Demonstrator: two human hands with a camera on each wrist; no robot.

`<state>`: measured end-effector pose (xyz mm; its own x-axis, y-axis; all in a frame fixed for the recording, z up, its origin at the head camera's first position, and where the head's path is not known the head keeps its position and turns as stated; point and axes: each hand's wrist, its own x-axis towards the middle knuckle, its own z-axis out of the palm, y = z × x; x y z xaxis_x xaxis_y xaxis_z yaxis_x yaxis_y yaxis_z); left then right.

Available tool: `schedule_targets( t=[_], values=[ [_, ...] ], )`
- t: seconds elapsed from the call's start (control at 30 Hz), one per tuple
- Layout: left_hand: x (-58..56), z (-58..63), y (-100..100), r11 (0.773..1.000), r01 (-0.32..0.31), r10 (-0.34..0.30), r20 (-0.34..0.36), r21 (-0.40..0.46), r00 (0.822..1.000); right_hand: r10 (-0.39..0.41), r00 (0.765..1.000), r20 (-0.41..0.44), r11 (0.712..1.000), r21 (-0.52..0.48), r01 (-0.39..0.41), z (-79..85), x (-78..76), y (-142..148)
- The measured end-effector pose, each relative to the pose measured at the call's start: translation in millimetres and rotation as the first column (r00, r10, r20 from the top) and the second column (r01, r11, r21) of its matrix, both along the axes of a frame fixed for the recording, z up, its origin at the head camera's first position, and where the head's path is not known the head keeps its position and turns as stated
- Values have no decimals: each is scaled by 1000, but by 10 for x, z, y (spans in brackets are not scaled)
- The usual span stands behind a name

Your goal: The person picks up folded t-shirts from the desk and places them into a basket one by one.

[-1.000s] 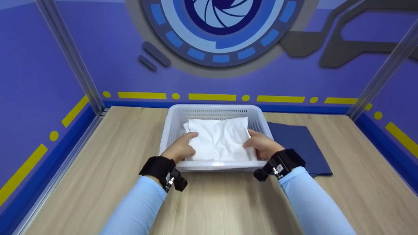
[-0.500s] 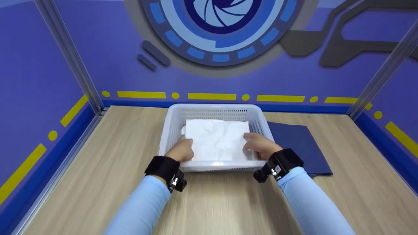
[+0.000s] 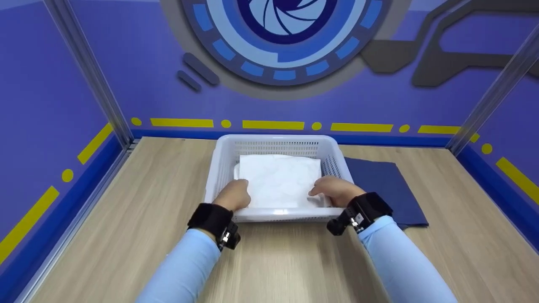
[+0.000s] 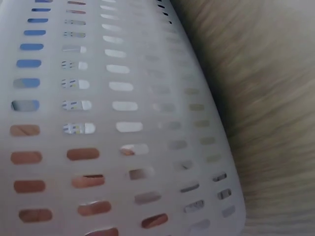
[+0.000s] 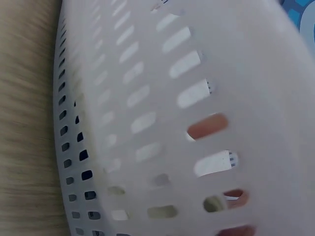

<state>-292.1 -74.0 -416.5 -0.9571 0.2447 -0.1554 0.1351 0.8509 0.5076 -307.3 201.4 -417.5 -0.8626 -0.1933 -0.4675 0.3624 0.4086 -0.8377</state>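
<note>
A folded white cloth point(image 3: 278, 179) lies flat inside the white plastic basket point(image 3: 273, 213), its upper face nearly smooth. My left hand point(image 3: 233, 195) reaches over the basket's front left corner and grips the cloth's left edge, the fingertips mostly hidden under the hand. On the opposite side my right hand point(image 3: 336, 190) pinches the cloth near its right edge, where a small fold shows by the thumb. Both wrist views are filled by the basket's slotted wall point(image 4: 162, 147), with bits of fingers point(image 5: 209, 126) showing through the slots.
A dark blue folded cloth point(image 3: 389, 193) lies on the wooden table point(image 3: 168, 164), right beside the basket. Behind the basket rises a blue-purple printed panel point(image 3: 269, 101), with more panels and metal posts point(image 3: 99, 92) at the sides.
The white cloth has settled lower into the basket and its wrinkles have flattened out. Both hands have shifted slightly along its side edges toward the front; the basket and blue cloth have stayed put.
</note>
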Motion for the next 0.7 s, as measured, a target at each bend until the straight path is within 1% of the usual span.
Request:
schedule_targets(
  t=[0.1,0.17,0.2,0.27,0.33,0.4,0.47,0.53,0.57,0.6,0.63,0.67,0.7],
  values=[
    [25,-20,-1,997,-41,47,-92,67,995,-50,999,16,995,-81,51,17,10,14],
    [40,-29,-1,990,-56,78,-168,132,983,-80,996,24,989,-126,83,54,21,20],
    [47,-32,-5,985,-55,89,-214,163,973,-99,995,32,984,-145,103,80,29,24],
    [59,-32,-21,971,-49,120,-301,232,946,-124,991,44,977,-169,129,144,49,35],
    [69,-28,-55,958,-31,145,-387,286,911,-119,991,54,976,-175,127,223,76,60],
    [75,-22,-112,940,-20,183,-453,342,873,-105,993,60,980,-166,113,303,107,100],
    [73,-19,-189,915,-22,238,-493,403,837,-78,996,53,983,-163,85,389,140,157],
    [67,-21,-280,885,-41,301,-504,464,810,-44,999,32,983,-174,49,469,167,231],
    [61,-26,-328,871,-59,332,-497,487,802,-27,1000,13,984,-175,29,504,175,278],
    [57,-34,-375,859,-79,358,-482,506,799,-15,1000,-8,983,-182,14,537,181,332],
    [51,-47,-421,850,-96,374,-465,518,803,-11,999,-33,981,-191,5,559,182,391],
    [49,-64,-463,844,-117,384,-438,524,813,-14,998,-59,979,-206,1,573,178,458],
    [49,-81,-501,838,-135,388,-403,528,829,-20,996,-90,977,-214,1,577,173,531]
  ],
)
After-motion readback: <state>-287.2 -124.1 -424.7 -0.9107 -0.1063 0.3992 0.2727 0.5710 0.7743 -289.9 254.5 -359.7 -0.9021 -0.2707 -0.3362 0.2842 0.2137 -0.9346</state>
